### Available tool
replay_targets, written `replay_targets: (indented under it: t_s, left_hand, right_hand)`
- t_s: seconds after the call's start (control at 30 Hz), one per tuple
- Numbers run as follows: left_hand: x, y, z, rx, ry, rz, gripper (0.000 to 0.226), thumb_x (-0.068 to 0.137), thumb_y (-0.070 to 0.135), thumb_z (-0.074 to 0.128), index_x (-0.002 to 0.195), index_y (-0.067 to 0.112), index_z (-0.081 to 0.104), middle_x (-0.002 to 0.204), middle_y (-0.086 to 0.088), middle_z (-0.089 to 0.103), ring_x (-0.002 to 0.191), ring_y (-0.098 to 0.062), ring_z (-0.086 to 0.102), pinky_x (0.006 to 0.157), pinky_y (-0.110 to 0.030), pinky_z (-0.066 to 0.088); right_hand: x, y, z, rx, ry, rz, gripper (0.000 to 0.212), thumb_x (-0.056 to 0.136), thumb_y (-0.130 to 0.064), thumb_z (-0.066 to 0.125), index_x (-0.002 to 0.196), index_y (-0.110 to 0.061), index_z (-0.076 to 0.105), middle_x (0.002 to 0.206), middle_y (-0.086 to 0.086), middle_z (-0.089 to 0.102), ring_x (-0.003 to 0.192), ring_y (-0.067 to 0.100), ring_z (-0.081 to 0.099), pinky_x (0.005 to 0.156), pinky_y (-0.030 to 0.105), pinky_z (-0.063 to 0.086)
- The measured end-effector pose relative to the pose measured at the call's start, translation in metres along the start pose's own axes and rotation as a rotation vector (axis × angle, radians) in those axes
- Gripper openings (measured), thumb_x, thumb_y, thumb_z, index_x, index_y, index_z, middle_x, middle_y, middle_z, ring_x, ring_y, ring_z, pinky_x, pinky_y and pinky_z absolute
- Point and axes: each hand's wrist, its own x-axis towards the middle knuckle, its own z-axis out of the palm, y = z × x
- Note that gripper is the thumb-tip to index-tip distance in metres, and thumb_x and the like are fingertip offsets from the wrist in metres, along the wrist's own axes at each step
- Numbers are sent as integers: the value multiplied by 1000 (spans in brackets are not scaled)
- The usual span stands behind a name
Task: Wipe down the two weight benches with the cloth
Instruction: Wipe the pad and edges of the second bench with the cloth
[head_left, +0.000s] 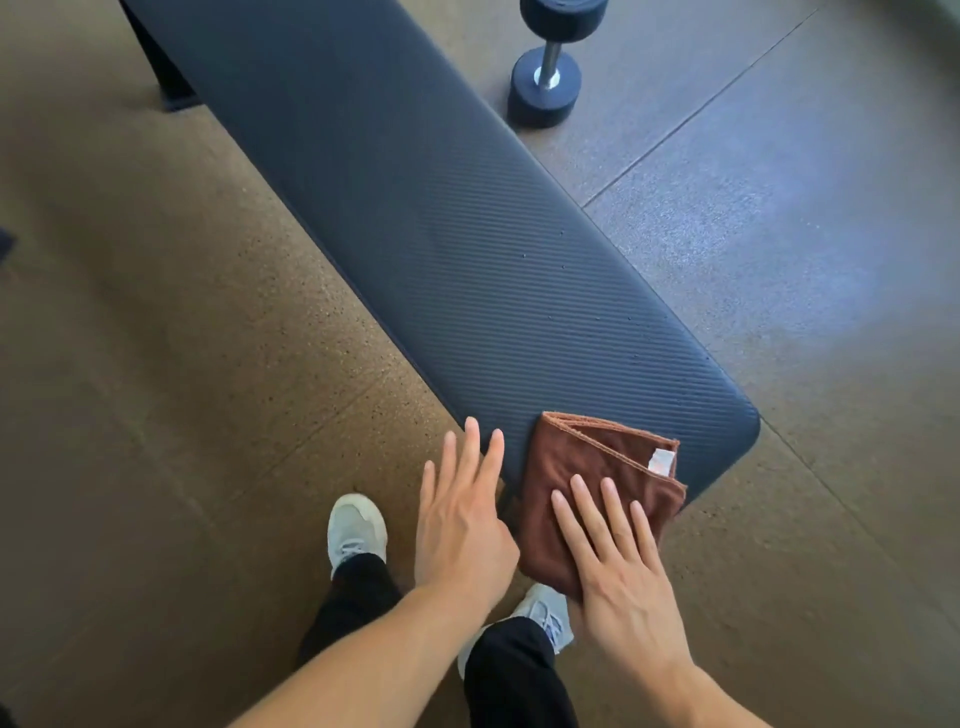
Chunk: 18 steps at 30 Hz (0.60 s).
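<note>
A long dark ribbed weight bench (415, 208) runs diagonally from the top left to the lower right. A folded brown cloth (597, 467) with a small white tag lies on the bench's near end and hangs partly over its edge. My right hand (618, 561) lies flat on the cloth with straight fingers. My left hand (462, 519) is open, fingers straight, at the bench's near left edge beside the cloth, fingertips over the pad. Small droplets dot the pad's right side. Only one bench is in view.
A black dumbbell (548, 67) lies on the floor to the right of the bench's far part. Speckled rubber floor tiles (156, 364) surround the bench. My two feet in light sneakers (356, 530) stand just below the bench's near end. A bench leg shows at top left.
</note>
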Motion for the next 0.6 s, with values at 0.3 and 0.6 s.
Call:
replay_targets:
  t_s: [0.3,0.6]
  left_hand:
    - [40,-87,-23,248,41,439,84,84,4,46,162,17,19,170,-3,11,157,-25,2,123,-50,13]
    - [197,-176,-186,171,224,83,93,94,10,47,158,18,-20,166,-4,-25,153,-22,-25,126,-46,-4]
  right_hand:
    - [95,-39,-24,36,39,22,98,82,-46,59,165,-21,14,173,3,8,159,31,-2,125,55,6]
    - [336,-141,-110,17,64,-75,105,85,-56,60,165,-25,-1,173,-1,-7,157,28,-19,126,50,-11]
